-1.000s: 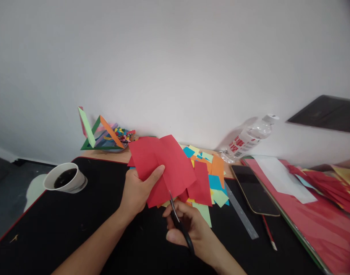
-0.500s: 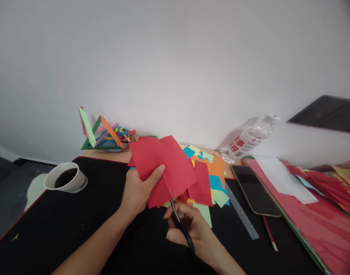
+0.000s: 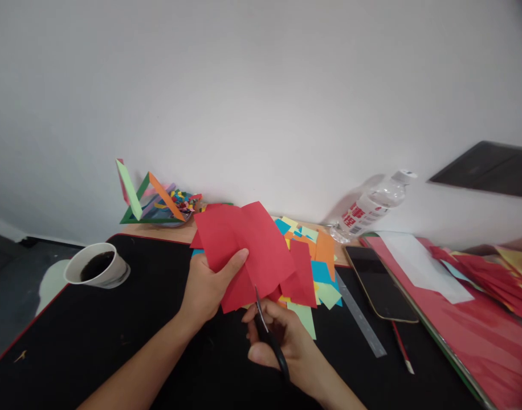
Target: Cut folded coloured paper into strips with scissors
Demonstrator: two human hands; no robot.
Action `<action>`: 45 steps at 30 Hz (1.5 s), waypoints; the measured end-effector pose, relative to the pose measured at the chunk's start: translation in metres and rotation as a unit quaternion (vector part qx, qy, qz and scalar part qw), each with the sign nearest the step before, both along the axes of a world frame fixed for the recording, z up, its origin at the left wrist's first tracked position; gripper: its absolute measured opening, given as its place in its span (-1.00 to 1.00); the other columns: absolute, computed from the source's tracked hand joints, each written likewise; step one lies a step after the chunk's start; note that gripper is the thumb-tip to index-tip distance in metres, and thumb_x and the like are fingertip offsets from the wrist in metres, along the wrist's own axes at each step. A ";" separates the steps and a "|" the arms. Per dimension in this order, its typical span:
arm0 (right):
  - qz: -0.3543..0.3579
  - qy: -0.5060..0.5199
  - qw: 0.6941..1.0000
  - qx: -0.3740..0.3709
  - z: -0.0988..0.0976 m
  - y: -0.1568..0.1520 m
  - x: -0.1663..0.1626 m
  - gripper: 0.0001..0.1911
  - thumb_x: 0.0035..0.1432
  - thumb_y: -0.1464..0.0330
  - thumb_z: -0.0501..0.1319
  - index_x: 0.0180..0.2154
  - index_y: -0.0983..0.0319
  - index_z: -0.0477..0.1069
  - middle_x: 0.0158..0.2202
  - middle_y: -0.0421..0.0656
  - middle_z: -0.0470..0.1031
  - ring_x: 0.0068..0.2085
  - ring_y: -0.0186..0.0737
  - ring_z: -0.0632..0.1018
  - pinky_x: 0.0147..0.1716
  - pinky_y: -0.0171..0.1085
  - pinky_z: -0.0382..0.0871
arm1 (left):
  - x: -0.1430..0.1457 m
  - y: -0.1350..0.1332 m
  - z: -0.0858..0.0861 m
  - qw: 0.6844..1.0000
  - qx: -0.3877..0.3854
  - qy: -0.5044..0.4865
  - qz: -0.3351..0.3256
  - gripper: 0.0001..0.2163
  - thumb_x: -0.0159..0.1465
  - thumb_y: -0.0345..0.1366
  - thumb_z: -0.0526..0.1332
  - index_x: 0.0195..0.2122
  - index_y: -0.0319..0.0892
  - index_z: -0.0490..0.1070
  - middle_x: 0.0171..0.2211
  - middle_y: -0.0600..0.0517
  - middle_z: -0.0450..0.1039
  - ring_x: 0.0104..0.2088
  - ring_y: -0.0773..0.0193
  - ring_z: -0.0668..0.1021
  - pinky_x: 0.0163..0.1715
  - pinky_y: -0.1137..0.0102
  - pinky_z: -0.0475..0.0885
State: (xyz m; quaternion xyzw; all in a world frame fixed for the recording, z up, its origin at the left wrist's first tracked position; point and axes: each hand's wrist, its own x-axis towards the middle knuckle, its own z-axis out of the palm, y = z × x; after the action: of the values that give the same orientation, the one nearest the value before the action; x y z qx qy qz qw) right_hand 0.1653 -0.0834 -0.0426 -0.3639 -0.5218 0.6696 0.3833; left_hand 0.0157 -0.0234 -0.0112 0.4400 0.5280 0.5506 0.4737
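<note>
My left hand (image 3: pixel 209 285) pinches a sheet of red paper (image 3: pixel 265 245), its thumb lying on top and the other fingers hidden behind. The sheet is raised and creased or slit near its middle. My right hand (image 3: pixel 286 336) is wrapped round black-handled scissors (image 3: pixel 267 336), whose blades reach the sheet's lower edge beside my left thumb. Beneath and behind the sheet lies a heap of coloured paper pieces (image 3: pixel 325 272) in red, blue, orange, yellow and pale green.
On the left stands a paper cup (image 3: pixel 124 273) of dark liquid. Behind it are folded paper strips (image 3: pixel 160 195) and a tray of scraps. To the right lie a ruler (image 3: pixel 359 316), a phone (image 3: pixel 380 285), a red pencil (image 3: pixel 402 347) and a red folder (image 3: pixel 478 341); a bottle (image 3: pixel 372 208) leans nearby.
The red sheet and my left hand have shifted very slightly right and down. The scissors keep nearly the same place at the sheet's lower edge.
</note>
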 end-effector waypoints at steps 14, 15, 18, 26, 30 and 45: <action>0.005 0.016 1.000 -0.012 -0.006 0.001 0.000 -0.62 -0.04 0.13 0.39 -0.32 0.23 0.35 -0.57 -0.33 0.25 -0.56 -0.42 0.20 -0.54 -0.35 0.07 | -0.002 0.001 -0.006 1.000 0.002 -0.011 -0.001 -0.78 0.03 -0.17 0.38 -0.46 -0.24 0.53 -0.47 -0.03 0.59 -0.49 0.20 0.57 -0.50 0.40 0.46; 0.004 0.015 1.000 -0.014 -0.005 0.001 -0.001 -0.61 -0.04 0.12 0.39 -0.32 0.23 0.35 -0.57 -0.33 0.24 -0.56 -0.42 0.21 -0.54 -0.35 0.07 | -0.002 0.001 -0.006 1.000 0.000 -0.012 -0.003 -0.78 0.03 -0.17 0.37 -0.47 -0.24 0.53 -0.48 -0.02 0.58 -0.50 0.21 0.56 -0.50 0.40 0.46; -0.002 0.011 1.000 -0.013 -0.003 0.000 -0.001 -0.57 -0.07 0.10 0.40 -0.30 0.24 0.35 -0.55 -0.31 0.27 -0.53 -0.40 0.25 -0.51 -0.35 0.10 | -0.002 0.000 -0.005 1.000 -0.008 -0.008 -0.009 -0.78 0.04 -0.15 0.37 -0.50 -0.23 0.52 -0.54 0.03 0.55 -0.55 0.25 0.53 -0.55 0.43 0.42; -0.020 0.002 1.000 0.005 -0.005 -0.001 -0.001 -0.53 -0.10 0.06 0.41 -0.25 0.22 0.38 -0.47 -0.25 0.35 -0.44 -0.33 0.35 -0.43 -0.32 0.21 | 0.003 -0.002 0.002 1.000 -0.024 0.008 -0.011 -0.77 0.02 -0.15 0.37 -0.54 -0.24 0.51 -0.56 0.01 0.55 -0.58 0.26 0.50 -0.61 0.45 0.38; -0.014 0.018 1.000 -0.004 -0.007 -0.001 -0.002 -0.54 -0.10 0.07 0.40 -0.27 0.23 0.37 -0.51 -0.28 0.30 -0.47 -0.36 0.30 -0.48 -0.35 0.16 | 0.003 -0.002 0.000 1.000 -0.025 -0.005 -0.015 -0.78 0.03 -0.16 0.38 -0.53 -0.24 0.51 -0.54 0.00 0.56 -0.57 0.26 0.51 -0.59 0.46 0.39; -0.018 0.036 0.999 0.003 -0.001 0.003 -0.004 -0.49 -0.17 0.08 0.44 -0.27 0.24 0.36 -0.50 -0.26 0.29 -0.46 -0.33 0.33 -0.45 -0.33 0.21 | 0.005 -0.007 0.009 0.997 -0.031 -0.053 -0.043 -0.75 0.04 -0.15 0.37 -0.56 -0.25 0.46 -0.65 0.04 0.47 -0.66 0.31 0.46 -0.69 0.48 0.34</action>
State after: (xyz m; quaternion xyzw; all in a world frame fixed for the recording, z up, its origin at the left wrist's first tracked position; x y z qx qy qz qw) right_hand 0.1610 -0.0808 -0.0441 -0.3472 -0.5032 0.6739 0.4149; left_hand 0.0205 -0.0300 -0.0024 0.4174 0.4996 0.5359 0.5376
